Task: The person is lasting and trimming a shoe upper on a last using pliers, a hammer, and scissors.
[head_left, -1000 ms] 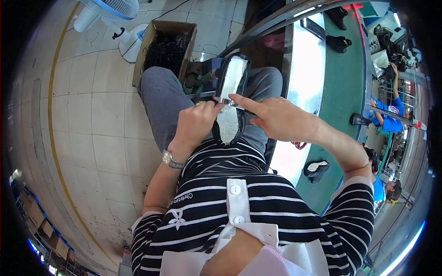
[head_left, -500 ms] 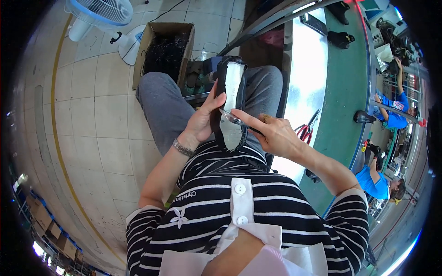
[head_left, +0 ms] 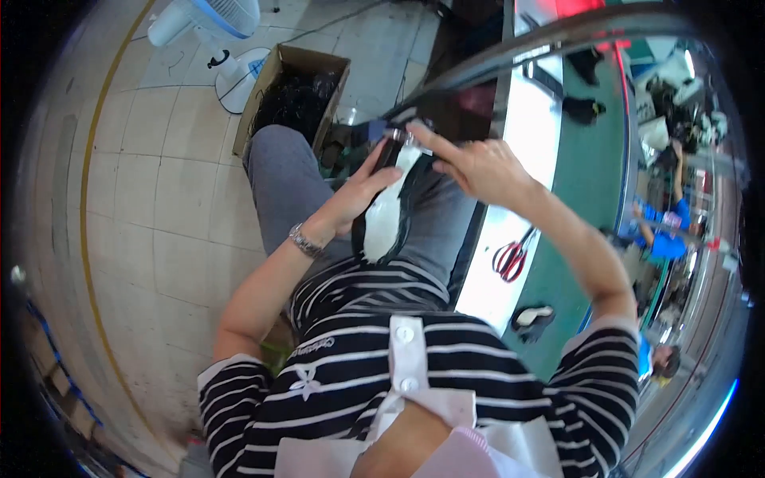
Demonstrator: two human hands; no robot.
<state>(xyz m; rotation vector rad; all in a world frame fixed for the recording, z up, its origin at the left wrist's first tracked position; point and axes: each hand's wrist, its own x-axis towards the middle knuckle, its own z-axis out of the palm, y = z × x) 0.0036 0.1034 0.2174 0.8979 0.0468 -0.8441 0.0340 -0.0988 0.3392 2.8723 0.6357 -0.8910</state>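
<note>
A black shoe upper (head_left: 384, 227), its pale underside facing up, lies lengthwise over my lap. My left hand (head_left: 351, 199) is closed round its left side, with the thumb on the edge of the pale underside. At the shoe's far end my right hand (head_left: 488, 171) is closed with its index finger stretched forward. Under that fingertip shows a small shiny metal tool (head_left: 408, 138), set against the shoe's far end. The tool's handle is mostly hidden in my right hand, and its exact kind is unclear.
Red-handled scissors (head_left: 510, 261) lie on the shiny worktop (head_left: 530, 123) at right. Beyond it runs a green belt (head_left: 591, 171) carrying dark shoes and a pale-soled shoe (head_left: 532, 317). A cardboard box (head_left: 341, 72) of black scraps and a fan (head_left: 227, 16) stand far left. People in blue work at right.
My right hand has moved the metal tool from the shoe's middle to its far end. The shoe has tilted slightly, its near end swinging left. The view has shifted.
</note>
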